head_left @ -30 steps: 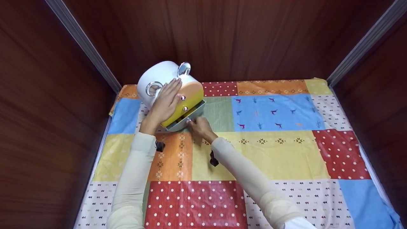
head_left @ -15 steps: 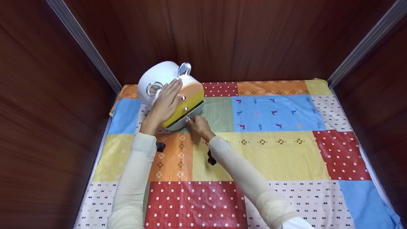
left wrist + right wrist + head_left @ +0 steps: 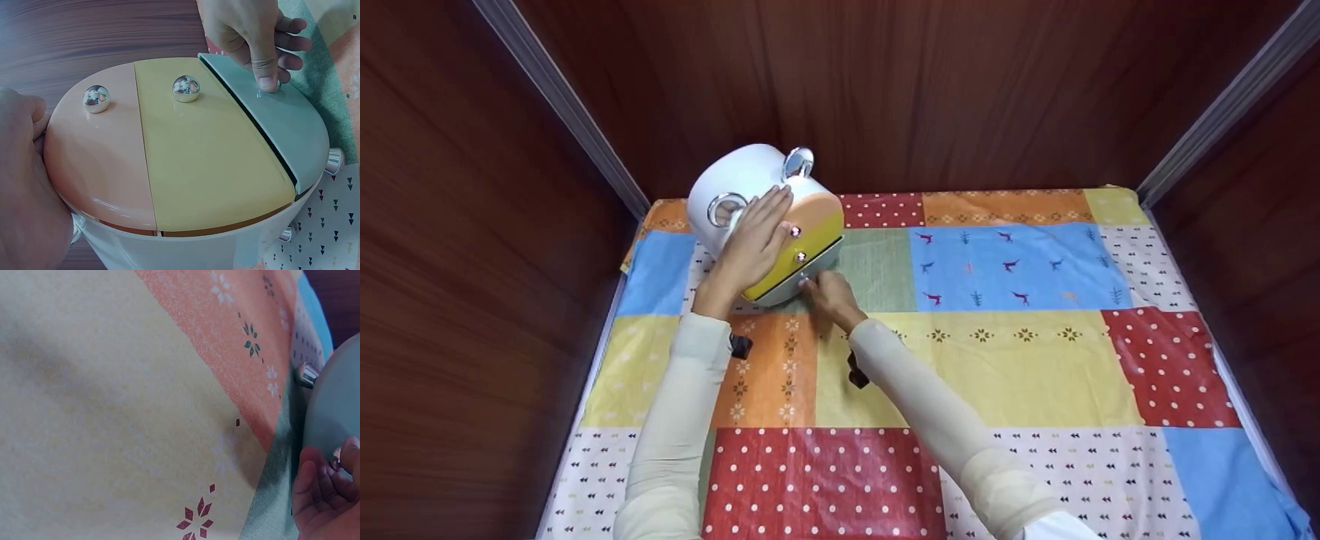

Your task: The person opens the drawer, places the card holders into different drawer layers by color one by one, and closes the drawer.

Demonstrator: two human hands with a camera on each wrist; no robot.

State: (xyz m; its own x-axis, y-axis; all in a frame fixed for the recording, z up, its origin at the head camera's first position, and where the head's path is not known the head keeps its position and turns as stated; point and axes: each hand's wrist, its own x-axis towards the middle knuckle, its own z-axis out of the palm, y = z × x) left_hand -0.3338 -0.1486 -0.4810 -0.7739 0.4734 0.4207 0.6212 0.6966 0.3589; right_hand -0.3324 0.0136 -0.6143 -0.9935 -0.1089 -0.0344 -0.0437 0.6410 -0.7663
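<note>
A white rounded drawer box (image 3: 731, 176) with two shiny ring-like ears stands at the back left. Its front has a peach drawer (image 3: 101, 160), a yellow drawer (image 3: 208, 152) and a green drawer (image 3: 304, 124), each with a silver knob. My left hand (image 3: 751, 244) rests on the box's upper front edge, fingers straight. With thumb and fingers, my right hand (image 3: 832, 296) pinches the knob (image 3: 336, 459) of the green bottom drawer. Only a narrow dark gap shows between the green and yellow fronts. The drawer's inside is hidden.
A patchwork cloth (image 3: 1005, 367) covers the table. Dark wood panels (image 3: 960, 90) rise at the back and on both sides, with metal strips (image 3: 562, 105) at the corners. Small silver feet (image 3: 335, 161) show under the box.
The green drawer has slid inward, pushed by my right hand at its knob; its visible inside has narrowed to a thin gap. My left hand has stayed on the box.
</note>
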